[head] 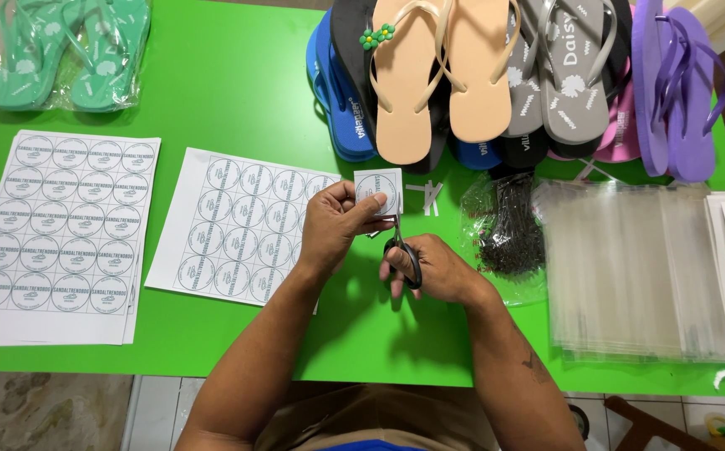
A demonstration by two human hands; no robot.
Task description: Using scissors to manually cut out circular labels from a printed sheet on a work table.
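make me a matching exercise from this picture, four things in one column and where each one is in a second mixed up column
Things:
1. small paper square
2. scissors
3. green flip-flops in a clear bag
4. stack of clear plastic bags

Places:
A. far left corner of the green table
B. held in the left hand
C. on the table to the right of the hands
D. held in the right hand, blades at the paper's lower edge

Pairs: 1-B, 2-D, 3-A, 4-C
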